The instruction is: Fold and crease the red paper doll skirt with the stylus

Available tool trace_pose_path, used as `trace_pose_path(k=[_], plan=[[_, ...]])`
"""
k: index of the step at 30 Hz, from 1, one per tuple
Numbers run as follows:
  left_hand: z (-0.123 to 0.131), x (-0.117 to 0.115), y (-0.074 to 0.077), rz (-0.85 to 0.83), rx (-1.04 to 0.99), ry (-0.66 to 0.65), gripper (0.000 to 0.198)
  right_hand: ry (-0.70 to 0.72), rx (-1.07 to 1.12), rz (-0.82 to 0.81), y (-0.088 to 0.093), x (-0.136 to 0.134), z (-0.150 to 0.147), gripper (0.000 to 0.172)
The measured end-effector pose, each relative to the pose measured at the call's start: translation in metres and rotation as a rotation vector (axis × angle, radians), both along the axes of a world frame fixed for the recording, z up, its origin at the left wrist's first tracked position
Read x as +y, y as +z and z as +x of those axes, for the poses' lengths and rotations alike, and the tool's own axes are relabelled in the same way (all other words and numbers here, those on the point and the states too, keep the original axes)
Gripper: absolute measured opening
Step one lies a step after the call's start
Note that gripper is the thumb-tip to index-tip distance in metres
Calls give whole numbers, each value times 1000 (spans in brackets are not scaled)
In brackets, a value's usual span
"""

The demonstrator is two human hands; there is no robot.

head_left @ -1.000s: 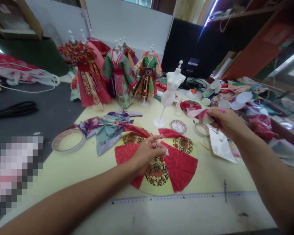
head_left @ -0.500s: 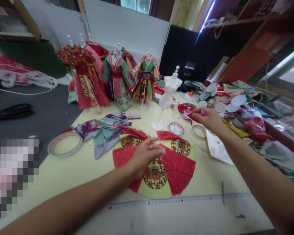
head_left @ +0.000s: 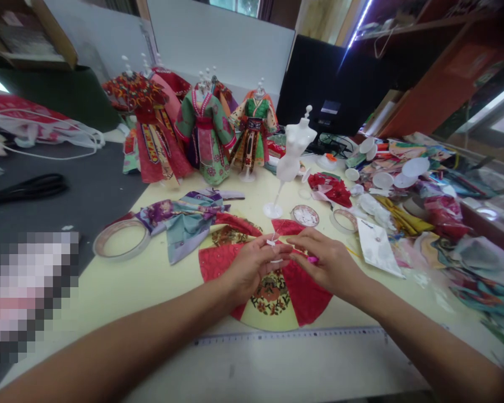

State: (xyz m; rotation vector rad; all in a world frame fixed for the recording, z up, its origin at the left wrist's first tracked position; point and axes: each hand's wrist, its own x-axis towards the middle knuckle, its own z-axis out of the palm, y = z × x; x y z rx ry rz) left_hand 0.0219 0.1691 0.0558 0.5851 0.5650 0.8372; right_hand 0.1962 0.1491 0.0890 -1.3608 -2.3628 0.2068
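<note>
Currently fine two-handed work, by the look of it, just above the red-and-yellow fabric piece (head_left: 306,296), which lies flat on the table (head_left: 159,302). Left hand (head_left: 252,268) has small white strips (head_left: 271,243) pinched in its fingers, plus a thin strand (head_left: 279,230). Right hand (head_left: 330,263) is curled round a small pink item (head_left: 313,259), fingertips right by the left's; can't tell if they touch. Bare white mannequin (head_left: 293,148) stands behind. Next move probably calls for a steady left pinch and precise right fingertips; strips look easy to drop.
</note>
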Motion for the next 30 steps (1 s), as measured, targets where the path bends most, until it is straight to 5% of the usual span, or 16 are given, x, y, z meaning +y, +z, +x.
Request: trace_pose_path(k=[6,12,20,25,30], plan=[[2,0,0,6,20,43,38,16,-59,37,-2,-4,-12,25],[4,-3,-3,157,53,-22,38,-139,-142,75,-6,-1,-24,17],[5,-6,1,248,100,-22,35,-150,-196,88,-7,2,-32,20],[5,-6,-1,203,67,-56,30,-140,-113,117,-6,5,-31,18],[2,-1,-2,-19,1,-17,38,-131,-52,223,-5,0,-21,16]])
